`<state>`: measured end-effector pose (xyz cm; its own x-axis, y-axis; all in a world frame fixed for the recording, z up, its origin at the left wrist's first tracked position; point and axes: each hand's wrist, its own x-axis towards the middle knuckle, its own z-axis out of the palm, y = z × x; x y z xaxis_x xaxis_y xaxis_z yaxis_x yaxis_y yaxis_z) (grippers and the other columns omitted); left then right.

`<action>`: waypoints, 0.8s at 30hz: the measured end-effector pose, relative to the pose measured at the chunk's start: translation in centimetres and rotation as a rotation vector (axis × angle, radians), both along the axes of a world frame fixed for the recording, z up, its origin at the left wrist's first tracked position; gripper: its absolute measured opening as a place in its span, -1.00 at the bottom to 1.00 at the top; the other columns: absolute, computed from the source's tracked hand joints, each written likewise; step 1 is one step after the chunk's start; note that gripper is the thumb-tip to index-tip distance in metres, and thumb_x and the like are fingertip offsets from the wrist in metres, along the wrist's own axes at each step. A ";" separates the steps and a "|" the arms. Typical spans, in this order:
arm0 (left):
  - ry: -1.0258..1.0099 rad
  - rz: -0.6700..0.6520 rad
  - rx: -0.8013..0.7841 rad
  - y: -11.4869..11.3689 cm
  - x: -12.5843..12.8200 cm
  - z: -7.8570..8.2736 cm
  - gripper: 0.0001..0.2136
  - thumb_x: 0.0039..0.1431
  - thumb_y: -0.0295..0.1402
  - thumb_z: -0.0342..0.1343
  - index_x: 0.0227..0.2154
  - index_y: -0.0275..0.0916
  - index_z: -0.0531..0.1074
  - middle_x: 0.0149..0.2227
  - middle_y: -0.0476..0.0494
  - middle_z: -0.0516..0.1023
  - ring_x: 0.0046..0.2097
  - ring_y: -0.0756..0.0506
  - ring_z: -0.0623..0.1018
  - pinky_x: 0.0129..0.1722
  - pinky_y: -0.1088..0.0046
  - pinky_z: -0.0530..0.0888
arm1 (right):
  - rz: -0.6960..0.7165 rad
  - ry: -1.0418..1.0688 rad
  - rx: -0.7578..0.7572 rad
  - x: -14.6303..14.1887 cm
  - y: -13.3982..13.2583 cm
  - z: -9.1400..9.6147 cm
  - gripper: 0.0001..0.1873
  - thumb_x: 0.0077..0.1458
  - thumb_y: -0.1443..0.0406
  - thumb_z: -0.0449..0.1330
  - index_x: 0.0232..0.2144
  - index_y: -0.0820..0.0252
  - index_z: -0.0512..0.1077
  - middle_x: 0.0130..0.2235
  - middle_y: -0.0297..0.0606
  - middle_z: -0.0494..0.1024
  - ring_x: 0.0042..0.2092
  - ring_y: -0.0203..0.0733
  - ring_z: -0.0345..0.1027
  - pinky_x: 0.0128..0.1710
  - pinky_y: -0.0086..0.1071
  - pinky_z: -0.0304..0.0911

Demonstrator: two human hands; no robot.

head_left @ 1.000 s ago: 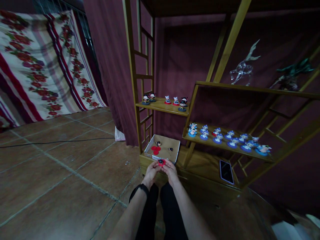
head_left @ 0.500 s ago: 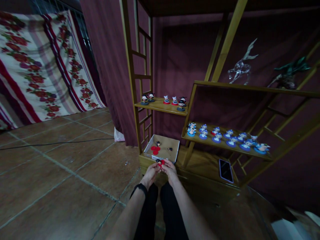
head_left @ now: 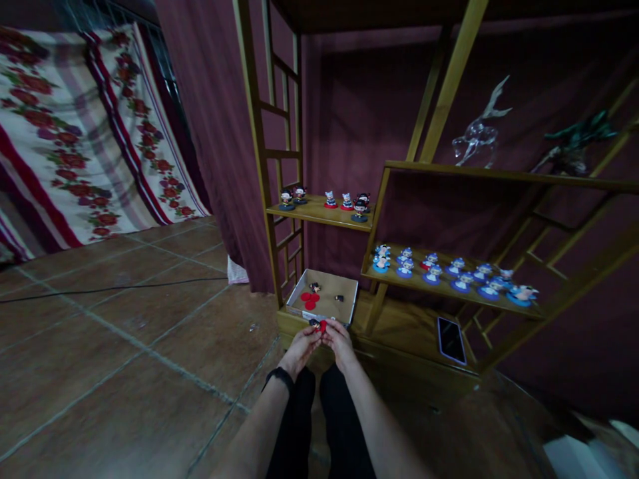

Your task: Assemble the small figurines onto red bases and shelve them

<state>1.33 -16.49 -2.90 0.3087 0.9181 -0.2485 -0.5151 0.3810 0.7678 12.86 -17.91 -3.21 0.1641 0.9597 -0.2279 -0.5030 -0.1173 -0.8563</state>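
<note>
Between my hands, just in front of a shallow cardboard box, is a small black-haired figurine [head_left: 315, 324] together with a round red base [head_left: 323, 326]. My left hand [head_left: 301, 349] is closed on the figurine. The fingers of my right hand [head_left: 339, 339] pinch the red base. Whether the two pieces are joined I cannot tell. Inside the box [head_left: 354, 293] lie several red discs [head_left: 310, 305], a dark-haired figurine [head_left: 315, 287] and another small dark piece [head_left: 339, 298].
A wooden shelf unit [head_left: 319, 211] holds dark-haired figurines [head_left: 360, 207] and, lower right, several blue-and-white figurines [head_left: 433, 273]. A phone [head_left: 451, 340] lies on the bottom board. Above stands a clear deer ornament [head_left: 476, 141]. A black cable [head_left: 114, 287] crosses the floor at left.
The figurine in my left hand has tilted a little, and the red base shows more on edge in my right fingers. The view has shifted slightly.
</note>
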 end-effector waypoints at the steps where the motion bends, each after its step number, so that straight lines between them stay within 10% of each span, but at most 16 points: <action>1: 0.001 0.002 0.007 0.0 0.0 0.0 -0.78 -0.21 -0.57 0.27 -0.39 -0.35 0.50 -0.43 -0.13 0.54 -0.42 0.04 0.50 -0.38 0.59 0.36 | -0.003 0.001 0.000 0.0 0.0 0.0 -0.55 -0.32 0.15 0.32 -0.28 0.16 0.46 -0.48 -0.33 0.51 -0.48 -0.33 0.33 -0.45 -0.44 0.27; 24: 0.153 0.226 0.138 0.1 0.3 -0.3 -0.58 -0.45 -0.42 0.39 -0.44 -0.29 0.35 -0.51 0.00 0.50 -0.50 0.03 0.47 -0.46 0.54 0.33 | 0.013 0.000 -0.023 -0.5 -0.1 0.3 -0.55 -0.35 0.08 0.32 -0.36 0.19 0.46 -0.44 -0.28 0.54 -0.49 -0.30 0.36 -0.49 -0.44 0.24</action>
<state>1.65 -16.43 -3.18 0.0613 0.9876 -0.1446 -0.4494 0.1567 0.8795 12.31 -17.99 -2.89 0.1520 0.9562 -0.2502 -0.5016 -0.1435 -0.8531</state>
